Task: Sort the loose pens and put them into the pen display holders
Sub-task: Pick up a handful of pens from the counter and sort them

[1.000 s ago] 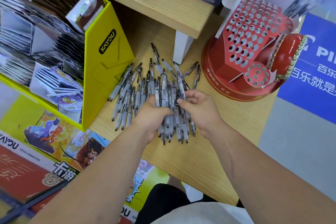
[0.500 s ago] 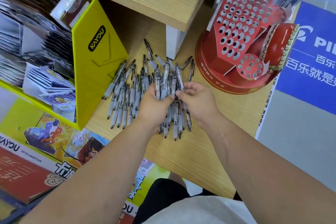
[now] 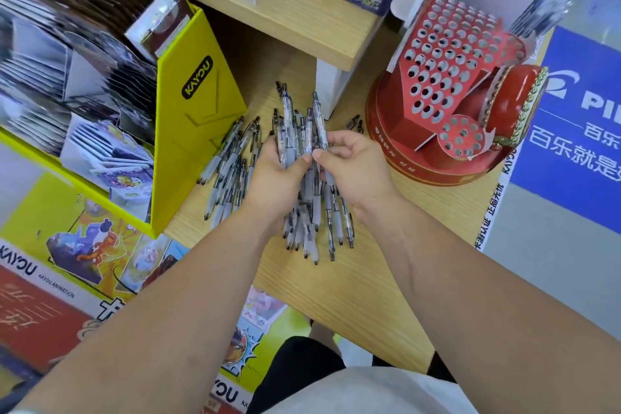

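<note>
Single head-worn wide-angle view. Looks steeply down and slightly forward, close above wooden counter. Red pen holder upper right in frame; pens left of it, at centre. Edges blurred.

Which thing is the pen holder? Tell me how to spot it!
Start at the wooden counter. At its right end, just past the right hand pinching pens, stands a big round red pen holder. Unlike the yellow card box on the left, its sloped top is dotted with little round holes.
</note>
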The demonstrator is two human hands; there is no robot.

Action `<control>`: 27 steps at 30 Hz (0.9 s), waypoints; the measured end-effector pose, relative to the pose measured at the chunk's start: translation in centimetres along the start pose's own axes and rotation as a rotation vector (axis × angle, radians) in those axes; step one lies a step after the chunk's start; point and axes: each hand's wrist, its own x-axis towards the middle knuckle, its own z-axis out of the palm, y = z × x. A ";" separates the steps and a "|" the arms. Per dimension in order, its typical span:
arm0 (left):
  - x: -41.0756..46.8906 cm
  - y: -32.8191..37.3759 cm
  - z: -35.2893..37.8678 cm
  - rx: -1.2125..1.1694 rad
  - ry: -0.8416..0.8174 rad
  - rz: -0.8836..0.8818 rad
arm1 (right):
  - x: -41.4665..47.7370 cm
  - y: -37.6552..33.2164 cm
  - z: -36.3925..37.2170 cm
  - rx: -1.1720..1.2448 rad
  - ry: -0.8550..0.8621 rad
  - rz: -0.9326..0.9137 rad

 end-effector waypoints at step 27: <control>-3.3 -0.1 -1.1 -0.371 -0.259 -0.278 | -3.0 -1.0 -2.7 -0.018 -0.116 0.211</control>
